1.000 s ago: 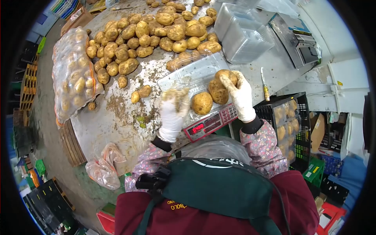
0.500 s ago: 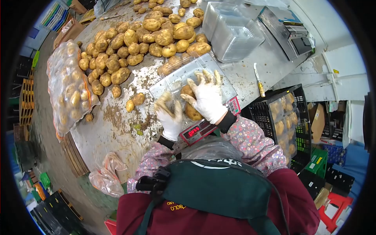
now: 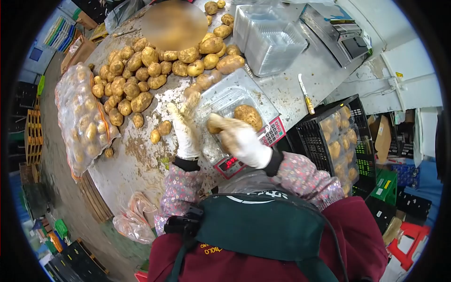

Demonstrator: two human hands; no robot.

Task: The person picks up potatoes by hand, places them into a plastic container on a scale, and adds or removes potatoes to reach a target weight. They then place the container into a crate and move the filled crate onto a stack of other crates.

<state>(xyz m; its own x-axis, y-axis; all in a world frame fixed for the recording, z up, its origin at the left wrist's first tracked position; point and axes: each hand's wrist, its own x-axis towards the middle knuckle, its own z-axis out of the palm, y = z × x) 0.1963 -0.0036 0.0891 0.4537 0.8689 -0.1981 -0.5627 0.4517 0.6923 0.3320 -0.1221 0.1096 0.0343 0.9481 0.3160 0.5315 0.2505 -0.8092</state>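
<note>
— Potatoes, where are they now?

— One potato lies in the clear tray on the scale, at about one o'clock from the right hand. A second one shows just under that hand's fingers, at its ten o'clock.

— How is the right hand posed?

— Gloved, forearm coming in from five o'clock, back of the hand up, fingers curled over the near edge of the tray. Its grip looks clenched about the second potato, but the glove hides the contact, so I cannot tell for sure.

— And the left hand?

— Raised beside the tray at its nine o'clock, fingers stretched upward toward twelve, palm turned to the tray. Its grip is released; it holds nothing, though the fingertips stand close to the tray's raised lid.

— What lies around?

— A heap of loose potatoes on the tabletop at eleven o'clock, a filled bag at nine, a stack of empty trays at one, a knife at two, and a black crate with packed potatoes at three.
</note>
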